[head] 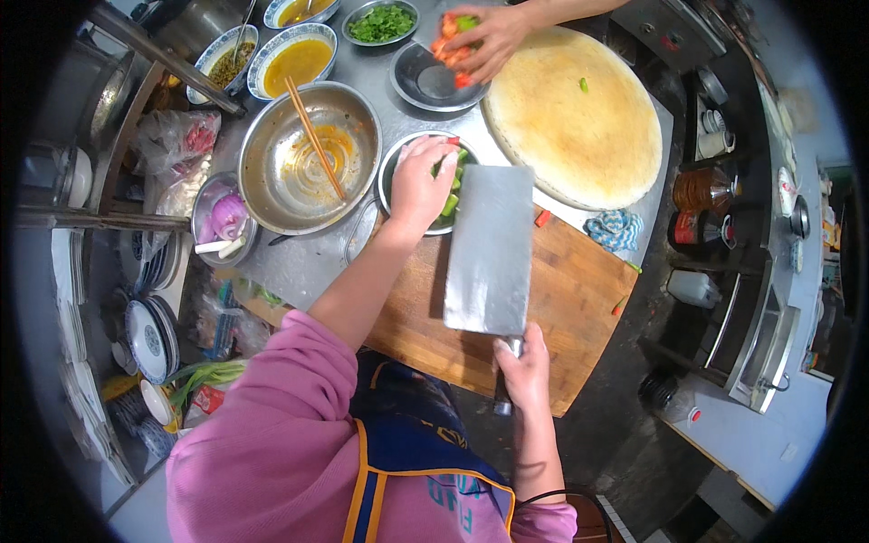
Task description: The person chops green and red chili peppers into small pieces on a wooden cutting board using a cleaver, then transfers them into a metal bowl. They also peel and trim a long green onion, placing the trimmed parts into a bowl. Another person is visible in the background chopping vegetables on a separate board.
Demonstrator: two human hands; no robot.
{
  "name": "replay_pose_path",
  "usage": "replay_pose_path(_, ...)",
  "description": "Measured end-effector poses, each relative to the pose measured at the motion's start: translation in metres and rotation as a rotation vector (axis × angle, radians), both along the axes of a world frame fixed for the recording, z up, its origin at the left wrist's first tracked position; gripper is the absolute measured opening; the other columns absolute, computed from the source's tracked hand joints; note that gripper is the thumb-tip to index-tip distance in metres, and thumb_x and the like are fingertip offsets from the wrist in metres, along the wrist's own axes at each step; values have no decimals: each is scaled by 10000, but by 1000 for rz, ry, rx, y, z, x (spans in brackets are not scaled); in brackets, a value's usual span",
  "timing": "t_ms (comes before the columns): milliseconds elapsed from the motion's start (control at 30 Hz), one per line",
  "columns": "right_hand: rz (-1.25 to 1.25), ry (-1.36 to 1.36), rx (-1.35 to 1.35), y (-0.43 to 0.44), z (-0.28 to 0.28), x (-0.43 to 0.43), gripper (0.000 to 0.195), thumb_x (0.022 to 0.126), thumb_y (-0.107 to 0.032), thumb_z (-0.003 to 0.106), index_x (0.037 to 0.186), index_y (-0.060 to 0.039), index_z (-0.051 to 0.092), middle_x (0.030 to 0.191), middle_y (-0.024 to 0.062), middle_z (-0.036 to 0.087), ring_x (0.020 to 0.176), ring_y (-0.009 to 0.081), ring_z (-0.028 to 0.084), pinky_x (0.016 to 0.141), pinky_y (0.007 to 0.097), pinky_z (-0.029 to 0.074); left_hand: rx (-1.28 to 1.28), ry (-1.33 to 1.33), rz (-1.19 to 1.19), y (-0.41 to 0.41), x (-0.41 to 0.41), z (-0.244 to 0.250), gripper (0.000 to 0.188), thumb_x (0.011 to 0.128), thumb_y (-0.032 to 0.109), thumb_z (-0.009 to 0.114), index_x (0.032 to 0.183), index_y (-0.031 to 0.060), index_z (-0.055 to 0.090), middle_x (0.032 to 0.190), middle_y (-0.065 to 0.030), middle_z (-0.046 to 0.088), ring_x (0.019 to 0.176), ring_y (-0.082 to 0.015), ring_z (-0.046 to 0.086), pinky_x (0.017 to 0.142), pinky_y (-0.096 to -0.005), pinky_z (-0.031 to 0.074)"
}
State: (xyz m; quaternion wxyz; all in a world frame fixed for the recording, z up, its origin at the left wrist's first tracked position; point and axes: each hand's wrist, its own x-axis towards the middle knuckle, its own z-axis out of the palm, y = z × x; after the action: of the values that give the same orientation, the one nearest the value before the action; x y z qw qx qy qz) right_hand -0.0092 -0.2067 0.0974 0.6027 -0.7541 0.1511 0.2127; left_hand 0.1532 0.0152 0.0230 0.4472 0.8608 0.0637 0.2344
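My right hand (526, 366) grips the dark handle of a wide cleaver (489, 248), its blade flat side up above a wooden cutting board (577, 298). Back down, my left hand (424, 180) reaches over a metal bowl (388, 173) of cut green peppers (449, 205). Its palm is hidden, so what it holds is unclear; a red bit shows by its fingertips. Farther back, another person's hand (499, 37) clutches red and green pepper pieces (451, 42) over a shallow metal bowl (421, 85).
A large steel bowl (271, 183) with chopsticks (316, 136) stands left, beside a bowl of onion (227, 216). Behind are bowls of yellow liquid (299, 64) and chopped greens (382, 24). A thick round chopping block (577, 129) and a blue-white cloth (613, 229) lie right.
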Motion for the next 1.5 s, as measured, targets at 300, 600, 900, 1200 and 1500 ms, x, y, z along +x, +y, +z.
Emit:
replay_pose_path(300, -264, 45, -191, -90, 3, -100, 171, 774, 31, 559, 900, -25, 459, 636, 15, 493, 487, 78, 480, 450, 220, 396, 14, 122, -455, -115, -33, -9, 217, 780, 144, 590, 980, 65, 614, 1054, -167, 576, 993, -347, 533, 873, -408, 431)
replay_pose_path(600, -323, 83, -119, -110, -31, -164, 169, 783, 28, 558, 894, -32, 446, 648, 26, 501, 481, 92, 485, 440, 230, 401, 197, 167, -738, -116, -20, -52, 121, 794, 43, 510, 892, 26, 580, 886, -179, 563, 853, -328, 546, 737, -413, 448)
replay_pose_path(900, -193, 157, -183, -104, -33, -173, 172, 763, 24, 579, 881, -20, 462, 634, 33, 519, 484, 99, 509, 457, 243, 419, 414, 155, -1243, -16, -161, -33, 238, 817, 129, 484, 1009, 38, 591, 989, -118, 594, 932, -286, 564, 798, -378, 454)
replay_pose_path(1200, -177, 85, -56, -103, -42, -160, 166, 779, 6, 558, 889, -31, 440, 633, 36, 504, 475, 105, 496, 453, 241, 422, 269, 6, -651, -9, -106, -5, 282, 807, 82, 471, 1059, 50, 596, 1042, -131, 576, 986, -309, 534, 877, -399, 419)
replay_pose_path(1500, -236, 80, 90, -91, -68, -131, 212, 773, 59, 455, 966, -12, 402, 636, 70, 483, 461, 144, 482, 432, 266, 452, 108, -11, -321, 37, -134, 15, 271, 802, 104, 515, 1057, 72, 601, 1184, -138, 523, 1083, -306, 511, 923, -416, 402)
